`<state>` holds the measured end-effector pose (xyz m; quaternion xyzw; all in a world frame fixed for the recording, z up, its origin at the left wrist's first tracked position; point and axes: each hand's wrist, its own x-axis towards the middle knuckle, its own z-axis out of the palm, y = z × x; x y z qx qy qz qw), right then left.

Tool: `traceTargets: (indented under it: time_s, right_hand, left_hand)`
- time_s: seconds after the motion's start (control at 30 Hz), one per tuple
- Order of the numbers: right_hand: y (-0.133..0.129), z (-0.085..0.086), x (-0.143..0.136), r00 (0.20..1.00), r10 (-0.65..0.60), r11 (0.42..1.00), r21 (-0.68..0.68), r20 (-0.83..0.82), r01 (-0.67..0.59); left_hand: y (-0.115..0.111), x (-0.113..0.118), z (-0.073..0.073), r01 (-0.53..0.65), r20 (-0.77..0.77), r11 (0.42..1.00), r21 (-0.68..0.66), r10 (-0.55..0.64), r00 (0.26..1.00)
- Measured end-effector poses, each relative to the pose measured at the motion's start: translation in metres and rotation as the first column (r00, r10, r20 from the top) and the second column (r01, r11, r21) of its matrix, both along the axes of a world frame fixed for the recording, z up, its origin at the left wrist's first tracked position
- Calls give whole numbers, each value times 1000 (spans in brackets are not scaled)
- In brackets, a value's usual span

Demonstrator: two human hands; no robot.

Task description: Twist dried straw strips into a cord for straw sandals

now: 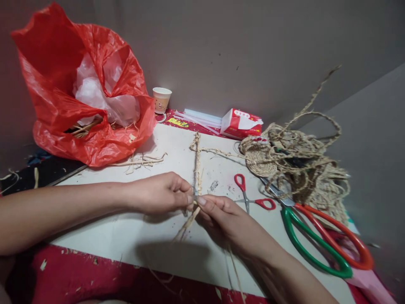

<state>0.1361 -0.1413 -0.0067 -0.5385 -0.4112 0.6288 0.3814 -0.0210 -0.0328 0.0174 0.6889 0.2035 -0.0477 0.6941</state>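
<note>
A braided straw cord point(198, 164) stretches away from me over the white board, with loose strands fanning out at its near end. My left hand point(164, 192) pinches this end from the left, thumb against fingers. From the other side my right hand point(221, 211) is closed on the same spot, its thumb on top. The exact crossing of the strands is hidden by the fingertips. Past the far tip, a thinner length of cord runs right toward a heap of coiled straw rope point(319, 177). Small red-handled scissors point(249, 196) lie open right of the cord.
Large scissors point(322, 240) with green and orange handles lie at the right. A red plastic bag point(126, 145) stands at the left, with straw scraps point(142, 160) beside it. Behind are a paper cup point(162, 101) and a tissue pack point(241, 124) near the wall.
</note>
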Motion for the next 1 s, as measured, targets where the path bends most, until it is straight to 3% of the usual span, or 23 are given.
traceTargets:
  time_s: [0.1, 0.17, 0.23, 0.3, 0.37, 0.43, 0.53, 0.67, 0.87, 1.0]
  right_hand:
    - [-1, -3, 4, 979, -36, 998, -55, -201, 26]
    - [-2, -4, 7, 953, -53, 996, -90, -298, 28]
    - [-2, -3, 8, 932, -70, 993, -117, -356, 30]
    - [-1, -2, 7, 922, -74, 991, -134, -379, 25]
    - [-1, -1, 6, 918, -64, 989, -146, -392, 6]
    - [-1, -1, 6, 911, -60, 988, -157, -408, -6]
    - [-1, -3, 9, 894, -69, 985, -170, -442, -8]
    - [-1, -6, 10, 880, -85, 979, -202, -467, -13]
    - [-1, -5, 9, 875, -63, 979, -200, -479, -39]
    - [-1, -7, 10, 855, -51, 982, -182, -516, -52]
  left_hand:
    - [14, -4, 23, -35, 20, 991, 129, 33, 999]
    - [22, -7, 41, -60, 9, 950, 305, 60, 998]
    - [29, -8, 58, -60, -13, 841, 538, 80, 997]
    - [35, -9, 74, -56, -27, 664, 745, 114, 993]
    - [39, -13, 86, -41, -31, 502, 864, 133, 991]
    - [40, -19, 94, 39, -99, 436, 899, 115, 988]
    - [38, -36, 95, 207, -279, 443, 872, 103, 955]
    - [32, -62, 78, 337, -430, 435, 835, 136, 892]
    - [25, -78, 41, 293, -408, 488, 822, 146, 901]
    - [23, -79, 29, 250, -349, 517, 819, 102, 932]
